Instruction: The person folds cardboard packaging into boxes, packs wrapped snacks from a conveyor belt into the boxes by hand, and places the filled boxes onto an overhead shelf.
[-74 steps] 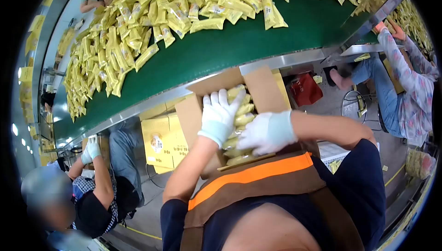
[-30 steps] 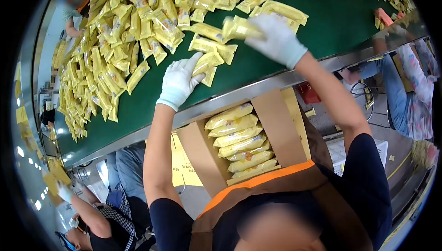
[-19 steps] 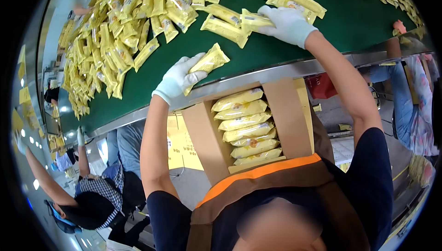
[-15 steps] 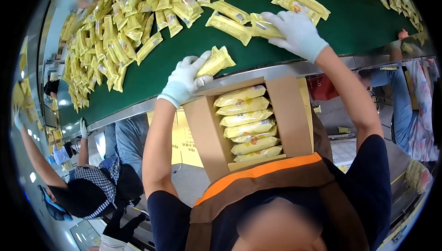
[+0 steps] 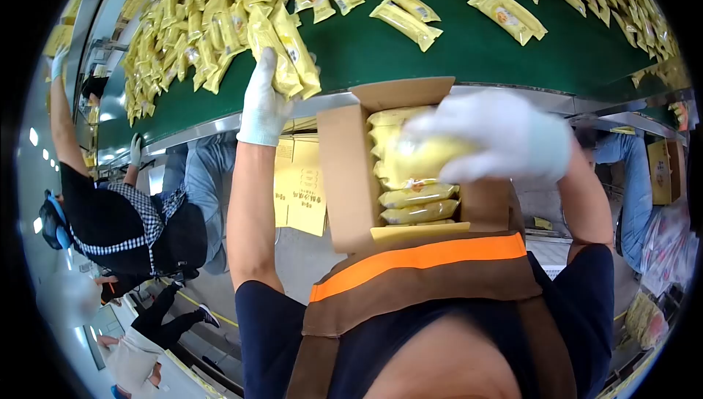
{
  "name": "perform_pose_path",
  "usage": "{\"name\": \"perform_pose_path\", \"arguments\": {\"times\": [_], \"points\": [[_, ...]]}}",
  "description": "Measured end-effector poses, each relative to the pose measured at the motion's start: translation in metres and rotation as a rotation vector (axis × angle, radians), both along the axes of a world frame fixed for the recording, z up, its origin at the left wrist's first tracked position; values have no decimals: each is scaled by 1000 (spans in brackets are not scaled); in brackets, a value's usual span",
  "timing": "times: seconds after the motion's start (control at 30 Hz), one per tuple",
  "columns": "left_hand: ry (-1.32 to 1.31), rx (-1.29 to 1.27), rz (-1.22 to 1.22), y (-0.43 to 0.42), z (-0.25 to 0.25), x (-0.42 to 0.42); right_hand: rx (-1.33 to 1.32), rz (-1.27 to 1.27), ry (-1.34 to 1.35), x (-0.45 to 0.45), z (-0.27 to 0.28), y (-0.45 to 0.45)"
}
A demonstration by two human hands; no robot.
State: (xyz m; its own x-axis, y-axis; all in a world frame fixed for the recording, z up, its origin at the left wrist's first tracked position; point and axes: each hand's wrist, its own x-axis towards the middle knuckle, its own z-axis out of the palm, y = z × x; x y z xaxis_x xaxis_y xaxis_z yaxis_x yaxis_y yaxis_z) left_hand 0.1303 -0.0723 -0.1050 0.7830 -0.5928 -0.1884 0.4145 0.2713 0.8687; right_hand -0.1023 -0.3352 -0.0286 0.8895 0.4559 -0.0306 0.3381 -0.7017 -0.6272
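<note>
My left hand (image 5: 265, 106), in a white glove, is closed around two long yellow snack packets (image 5: 284, 51). It holds them tilted upright above the near edge of the green conveyor belt (image 5: 351, 47). Below and to the right of it stands an open cardboard box (image 5: 344, 179) with a row of yellow packets (image 5: 419, 195) inside. Over the box, my gloved right hand (image 5: 491, 135) is blurred by motion. A smeared yellow packet (image 5: 428, 159) shows under its fingers and moves with it. The hand hides part of the row.
A large heap of yellow packets (image 5: 198, 25) covers the belt's left and far side, with loose ones (image 5: 509, 17) nearer. Flat yellow cartons (image 5: 300, 187) lie left of the box. A co-worker (image 5: 124, 209) stands at the belt on the left. A metal rail (image 5: 337, 100) edges the belt.
My right hand has come from the belt down over the box with a yellow packet. My left hand has moved left and up, and now holds two packets upright.
</note>
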Motion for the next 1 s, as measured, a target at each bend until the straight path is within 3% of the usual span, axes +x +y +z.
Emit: {"name": "perform_pose_path", "arguments": {"times": [0.03,0.17,0.23,0.3,0.47,0.57,0.63,0.7,0.73,0.77,0.9,1.0], "points": [[31,-149,-68,3,6,-5,-82,64,-1,-3,-9,23],[-47,-270,-256,-2,37,-55,-315,83,-173,-23,-87,90],[-244,-203,-301,-9,44,-79,-257,6,-258,-36,-90,87],[-260,-108,-216,-14,43,-103,-200,-60,-347,-45,-76,77],[-309,-2,-266,-19,39,-124,-289,-1,-530,-72,-75,58],[-356,41,-299,-30,36,-129,-185,-79,-517,-78,-76,59],[-702,264,-433,-38,26,-123,-175,-99,-556,-80,-80,65],[-1370,651,-712,-43,13,-118,-158,-71,-615,-88,-83,71],[-1482,794,-712,-47,4,-121,-97,-64,-603,-97,-82,72],[-1460,812,-717,-46,1,-122,-89,-57,-548,-107,-80,69],[-1870,887,-573,-31,6,-154,-89,-113,-450,-141,-82,56],[-1891,941,-467,-27,6,-168,-102,-152,-455,-144,-84,55]]}}
